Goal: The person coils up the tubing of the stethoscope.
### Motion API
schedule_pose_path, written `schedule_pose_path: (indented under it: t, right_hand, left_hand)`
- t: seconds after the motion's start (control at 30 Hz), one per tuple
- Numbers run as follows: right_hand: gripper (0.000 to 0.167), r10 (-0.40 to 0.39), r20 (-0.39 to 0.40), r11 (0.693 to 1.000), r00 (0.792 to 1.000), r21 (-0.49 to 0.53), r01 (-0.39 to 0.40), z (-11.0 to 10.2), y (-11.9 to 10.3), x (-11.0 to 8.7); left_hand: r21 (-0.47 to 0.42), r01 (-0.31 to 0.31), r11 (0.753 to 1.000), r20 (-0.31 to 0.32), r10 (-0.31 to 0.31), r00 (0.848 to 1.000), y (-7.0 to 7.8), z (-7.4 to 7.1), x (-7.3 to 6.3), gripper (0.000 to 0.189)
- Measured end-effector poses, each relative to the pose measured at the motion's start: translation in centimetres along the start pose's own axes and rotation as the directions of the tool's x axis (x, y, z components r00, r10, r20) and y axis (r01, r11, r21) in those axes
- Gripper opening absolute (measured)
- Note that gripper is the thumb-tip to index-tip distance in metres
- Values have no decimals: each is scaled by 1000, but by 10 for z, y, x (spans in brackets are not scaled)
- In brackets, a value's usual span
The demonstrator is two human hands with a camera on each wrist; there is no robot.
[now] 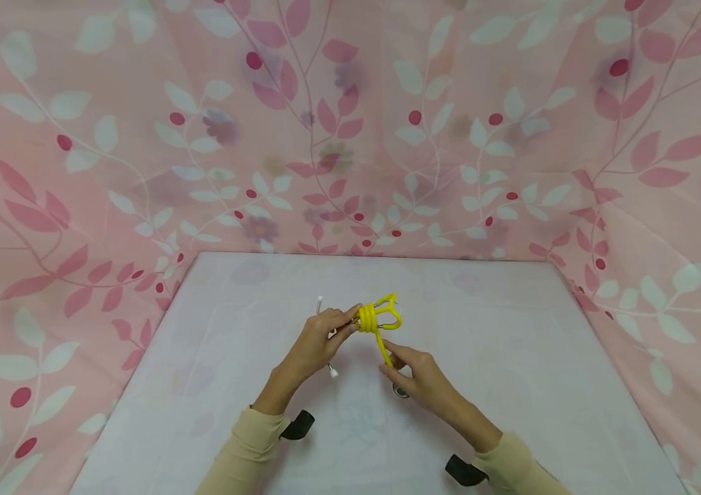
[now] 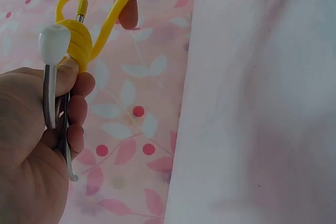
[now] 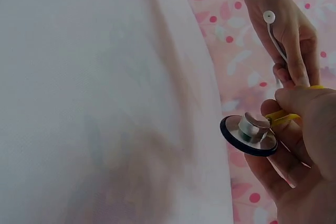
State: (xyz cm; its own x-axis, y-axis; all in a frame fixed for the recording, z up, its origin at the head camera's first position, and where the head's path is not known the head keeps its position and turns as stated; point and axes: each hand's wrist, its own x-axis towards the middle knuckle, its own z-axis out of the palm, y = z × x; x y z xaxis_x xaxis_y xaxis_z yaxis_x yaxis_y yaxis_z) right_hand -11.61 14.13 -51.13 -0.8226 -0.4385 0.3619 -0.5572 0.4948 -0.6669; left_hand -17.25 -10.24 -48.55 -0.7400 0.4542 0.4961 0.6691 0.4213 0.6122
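Above the white table, both hands work on a stethoscope whose yellow tubing [image 1: 367,318] is wound in several coils around its own upper part. Beyond the coils, the tubing's looped end points right in the head view. My left hand [image 1: 319,338] grips the metal ear tubes [image 2: 50,95] just below the coils, with a white eartip [image 2: 54,44] sticking out past the thumb. A straight length of tubing runs from the coils down to my right hand [image 1: 423,377], which pinches it near the chest piece [image 3: 255,128]. This round metal piece has a dark rim and hangs beside the fingers.
The white tabletop [image 1: 530,357] spreads under both hands. Pink leaf-patterned cloth [image 1: 350,124] rises behind the table and along both sides. A black wrist mount [image 1: 298,425] sits at the left sleeve, and another black mount [image 1: 465,471] at the right sleeve.
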Motion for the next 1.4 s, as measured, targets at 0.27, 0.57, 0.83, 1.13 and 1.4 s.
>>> schedule_pose_path:
  t: [0.27, 0.57, 0.83, 1.13, 1.4]
  right_hand:
    - [55, -60, 31, 998, 998, 15, 59, 0, -2, -6]
    - [48, -29, 44, 998, 999, 51, 27, -4, -10, -9]
    - [37, -59, -18, 990, 998, 127, 60, -8, -17, -11]
    - [14, -134, -24, 973, 991, 184, 136, -14, -23, -8]
    - [28, -109, 41, 973, 993, 208, 99, -23, -30, -7]
  left_hand:
    - [31, 49, 998, 23, -50, 999, -3, -2, -1, 43]
    - [47, 56, 997, 39, -58, 998, -8, -1, -4, 42]
    - [55, 91, 994, 61, -94, 994, -9, -1, -5, 42]
    - [60, 130, 990, 97, -136, 986, -8, 3, -7, 43]
    - [70, 127, 989, 112, -135, 985, -6, 5, -7, 42]
